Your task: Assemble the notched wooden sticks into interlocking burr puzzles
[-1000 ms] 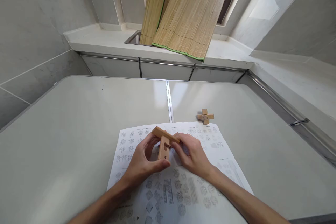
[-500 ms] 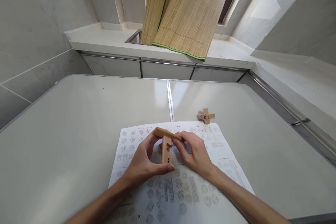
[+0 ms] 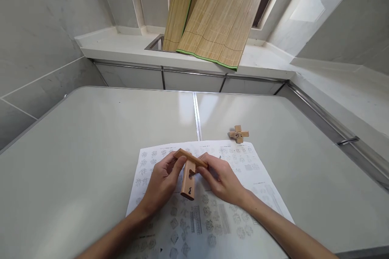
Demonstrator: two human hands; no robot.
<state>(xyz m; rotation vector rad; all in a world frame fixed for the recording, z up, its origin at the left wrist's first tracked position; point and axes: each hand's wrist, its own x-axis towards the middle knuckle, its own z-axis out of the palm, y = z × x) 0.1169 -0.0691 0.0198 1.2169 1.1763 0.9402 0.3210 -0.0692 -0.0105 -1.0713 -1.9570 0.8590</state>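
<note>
Two notched wooden puzzle bars [image 3: 189,175] are joined in a T shape over a printed sheet [image 3: 209,214]. My left hand [image 3: 161,184] pinches the left end of the top bar with its fingers closed. My right hand [image 3: 223,178] grips the right end of that bar, fingers curled. The lower bar hangs down between my hands and carries a dark mark near its bottom end. A small assembled wooden cross [image 3: 238,134] lies on the table beyond the sheet's upper right corner.
The grey table [image 3: 91,137] has a seam running down its middle. Behind it a white ledge [image 3: 121,48] carries leaning bamboo mats [image 3: 209,12]. A metal rail [image 3: 328,117] runs along the table's right side.
My left thumb has left the lower bar's bottom end, and that hand now holds only the top bar. The lower bar has swung slightly so its bottom points toward me.
</note>
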